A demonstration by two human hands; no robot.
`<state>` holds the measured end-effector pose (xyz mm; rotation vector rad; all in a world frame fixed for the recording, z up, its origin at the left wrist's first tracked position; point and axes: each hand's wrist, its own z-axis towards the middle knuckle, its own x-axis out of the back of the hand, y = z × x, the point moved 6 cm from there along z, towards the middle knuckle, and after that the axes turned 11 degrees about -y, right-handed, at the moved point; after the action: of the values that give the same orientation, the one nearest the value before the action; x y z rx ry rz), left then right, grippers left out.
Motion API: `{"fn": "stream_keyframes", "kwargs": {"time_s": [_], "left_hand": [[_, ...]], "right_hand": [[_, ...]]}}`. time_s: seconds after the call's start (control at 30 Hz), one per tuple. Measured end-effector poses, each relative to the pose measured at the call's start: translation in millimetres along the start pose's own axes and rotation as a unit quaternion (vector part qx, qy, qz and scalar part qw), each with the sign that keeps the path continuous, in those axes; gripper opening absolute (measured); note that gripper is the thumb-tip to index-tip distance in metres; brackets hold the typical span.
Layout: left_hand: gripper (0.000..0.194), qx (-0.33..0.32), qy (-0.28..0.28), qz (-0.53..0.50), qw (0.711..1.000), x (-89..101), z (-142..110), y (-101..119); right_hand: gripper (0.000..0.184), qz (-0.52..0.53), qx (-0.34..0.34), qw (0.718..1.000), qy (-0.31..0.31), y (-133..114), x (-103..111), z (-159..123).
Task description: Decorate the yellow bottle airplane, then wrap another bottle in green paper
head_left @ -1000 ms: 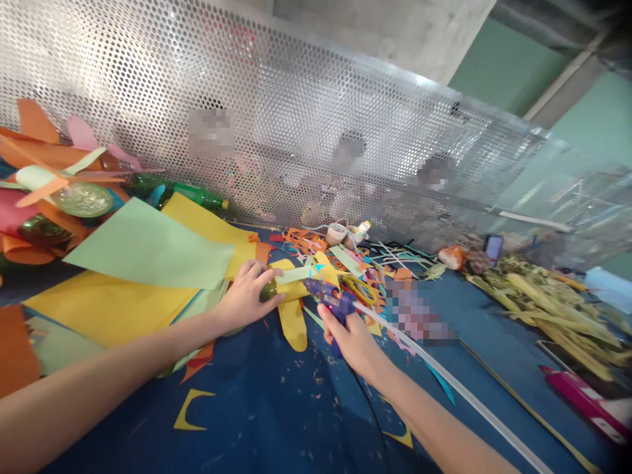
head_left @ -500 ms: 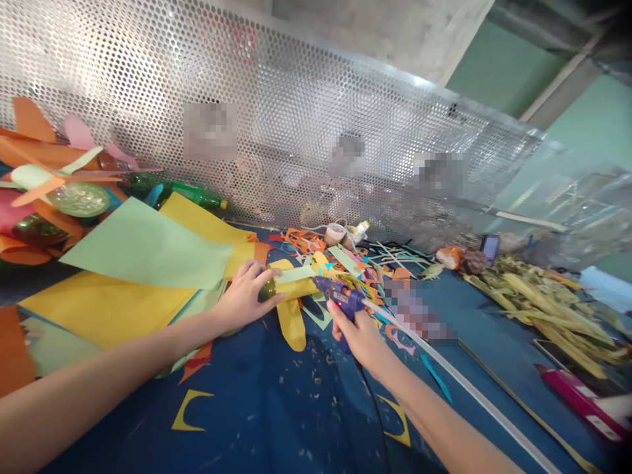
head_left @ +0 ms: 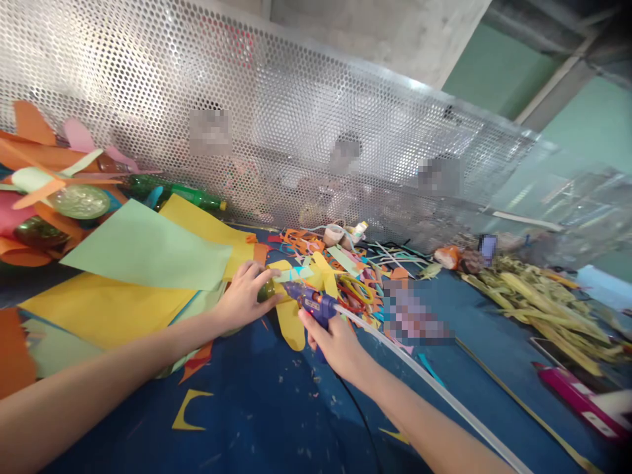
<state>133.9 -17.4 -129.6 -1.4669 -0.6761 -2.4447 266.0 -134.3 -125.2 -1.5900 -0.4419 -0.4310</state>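
Note:
My left hand (head_left: 247, 293) is wrapped over a green plastic bottle (head_left: 267, 289), mostly hidden under the palm. Yellow paper covers part of the bottle, and rounded yellow paper wings (head_left: 291, 326) stick out from it. A pale green paper strip (head_left: 296, 275) with a bit of blue lies along its top. My right hand (head_left: 333, 339) is closed on the handle of a purple hot glue gun (head_left: 316, 305). The gun's nozzle points left, at the yellow paper near my left fingers. From the gun's back a long clear glue stick (head_left: 419, 372) runs down to the right.
Sheets of green paper (head_left: 148, 243) and yellow paper (head_left: 108, 306) lie left. Paper bottle planes (head_left: 59, 178) stand behind them. Coloured scraps (head_left: 301, 243) and yellow-handled scissors (head_left: 358, 289) are beyond the gun. Dry corn husks (head_left: 538, 306) and a magenta box cutter (head_left: 575, 395) lie right. A perforated metal screen (head_left: 296, 118) borders the back.
The glue gun in my right hand first shifted slightly right along the yellow paper, then came back left toward my left hand. My left hand stays in place on the bottle.

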Motion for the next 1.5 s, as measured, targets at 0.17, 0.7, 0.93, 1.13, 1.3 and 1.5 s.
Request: {"fn": "stream_keyframes", "kwargs": {"time_s": [0.17, 0.7, 0.93, 1.13, 1.3, 1.5], "left_hand": [[0.036, 0.001, 0.003, -0.002, 1.000, -0.8, -0.1, -1.2], [0.034, 0.018, 0.013, -0.008, 1.000, 0.2, -0.3, -1.5], [0.038, 0.016, 0.009, 0.000, 1.000, -0.9, -0.1, -1.6], [0.037, 0.016, 0.006, 0.008, 1.000, -1.8, 1.1, -3.0], [0.036, 0.014, 0.005, 0.005, 1.000, -1.2, 1.6, -3.3], [0.036, 0.017, 0.007, 0.003, 1.000, -0.9, 1.3, -2.7]], "right_hand": [[0.039, 0.004, 0.003, 1.000, -0.004, 0.3, -3.0, -0.5], [0.048, 0.096, -0.045, 0.993, 0.059, 29.6, 44.1, -14.1], [0.036, 0.323, -0.035, 0.923, 0.206, 49.9, 67.7, -46.3], [0.020, 0.370, -0.188, 0.855, 0.310, 104.5, 95.7, -76.3], [0.017, 0.476, -0.166, 0.822, 0.266, 118.2, 106.7, -79.4], [0.011, 0.494, -0.152, 0.807, 0.286, 123.3, 102.3, -76.5]]}}
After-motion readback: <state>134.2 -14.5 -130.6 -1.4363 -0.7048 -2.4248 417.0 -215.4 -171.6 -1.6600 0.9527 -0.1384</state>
